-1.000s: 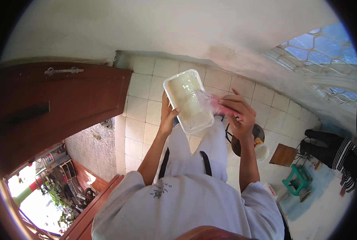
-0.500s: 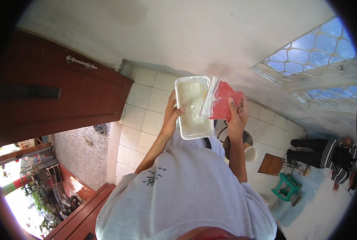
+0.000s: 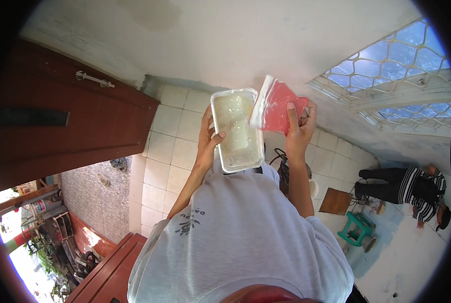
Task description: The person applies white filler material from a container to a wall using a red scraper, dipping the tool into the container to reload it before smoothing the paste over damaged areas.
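Observation:
My left hand (image 3: pixel 208 137) grips a white rectangular tray (image 3: pixel 218 164) by its left side, thumb over the rim. Pale, wet-looking paste (image 3: pixel 239 121) lies inside the tray. In my right hand (image 3: pixel 298 126) is a red flat putty scraper (image 3: pixel 278 107), its wide edge coated with white paste. The scraper's coated edge is at the tray's right rim; whether it touches the rim, I cannot tell. My right thumb lies along the scraper's face and the fingers curl behind it.
A stained plaster wall (image 3: pixel 235 45) rises ahead, with a grilled window (image 3: pixel 387 70) at right. A brown door (image 3: pixel 69 111) stands at left. On the tiled floor to the right are a white bucket (image 3: pixel 313 189), a brown board (image 3: pixel 335 201) and a green stool (image 3: pixel 356 228). Beyond is another person (image 3: pixel 412 191) in stripes.
The tray and scraper have shifted slightly up and left in view. The scraper has turned a little, and its coated edge sits higher beside the tray. Both hands keep their hold.

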`<action>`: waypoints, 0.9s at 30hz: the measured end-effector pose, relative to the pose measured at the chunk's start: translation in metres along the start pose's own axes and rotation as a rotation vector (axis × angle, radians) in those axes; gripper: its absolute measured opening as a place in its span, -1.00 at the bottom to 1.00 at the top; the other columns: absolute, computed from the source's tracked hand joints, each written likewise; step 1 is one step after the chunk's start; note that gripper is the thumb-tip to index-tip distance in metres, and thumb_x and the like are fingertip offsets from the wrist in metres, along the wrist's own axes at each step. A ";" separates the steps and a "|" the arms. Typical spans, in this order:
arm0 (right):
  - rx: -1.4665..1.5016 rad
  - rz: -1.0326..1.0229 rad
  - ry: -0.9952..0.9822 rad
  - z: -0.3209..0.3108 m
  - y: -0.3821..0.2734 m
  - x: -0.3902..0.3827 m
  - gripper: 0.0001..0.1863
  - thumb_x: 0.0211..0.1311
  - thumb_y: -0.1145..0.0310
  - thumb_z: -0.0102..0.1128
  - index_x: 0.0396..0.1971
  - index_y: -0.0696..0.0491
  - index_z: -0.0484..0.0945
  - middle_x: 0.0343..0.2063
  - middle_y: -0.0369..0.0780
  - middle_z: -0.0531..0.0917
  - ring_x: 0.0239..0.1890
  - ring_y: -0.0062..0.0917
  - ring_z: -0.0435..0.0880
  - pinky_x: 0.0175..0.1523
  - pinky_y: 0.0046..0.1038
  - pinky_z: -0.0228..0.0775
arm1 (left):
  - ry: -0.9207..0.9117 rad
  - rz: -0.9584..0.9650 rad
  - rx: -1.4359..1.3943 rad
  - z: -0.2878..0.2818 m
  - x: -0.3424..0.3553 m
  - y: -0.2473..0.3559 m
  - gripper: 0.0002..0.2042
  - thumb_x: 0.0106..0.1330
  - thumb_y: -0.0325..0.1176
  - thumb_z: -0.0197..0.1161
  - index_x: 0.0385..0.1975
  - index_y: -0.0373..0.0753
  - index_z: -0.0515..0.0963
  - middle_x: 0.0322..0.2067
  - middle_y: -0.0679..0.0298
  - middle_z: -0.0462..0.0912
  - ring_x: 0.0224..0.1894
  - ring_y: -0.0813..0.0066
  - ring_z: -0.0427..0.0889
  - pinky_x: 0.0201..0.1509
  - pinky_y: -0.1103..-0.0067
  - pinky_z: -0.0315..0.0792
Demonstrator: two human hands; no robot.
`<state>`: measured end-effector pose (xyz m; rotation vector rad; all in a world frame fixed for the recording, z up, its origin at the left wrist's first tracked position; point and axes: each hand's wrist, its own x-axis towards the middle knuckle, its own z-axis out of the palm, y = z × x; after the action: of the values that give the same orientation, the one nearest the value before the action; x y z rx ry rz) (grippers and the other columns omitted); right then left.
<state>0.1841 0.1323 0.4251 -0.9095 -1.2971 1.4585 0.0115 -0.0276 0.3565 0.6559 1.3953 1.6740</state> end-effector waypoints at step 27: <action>-0.075 -0.234 0.194 0.009 0.011 0.008 -0.88 0.42 0.43 0.26 -0.18 0.15 0.55 -0.42 -0.39 0.61 -0.42 -0.88 0.44 -0.31 -0.73 0.30 | -0.033 -0.167 0.079 0.031 -0.001 0.010 -0.01 0.23 -0.17 0.42 0.57 -0.11 -0.12 0.43 -0.19 0.11 0.38 -0.11 0.35 0.28 0.16 0.50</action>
<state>0.1718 0.1381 0.4161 -0.8917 -1.2729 1.1201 0.0345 -0.0124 0.3734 0.5915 1.4576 1.4782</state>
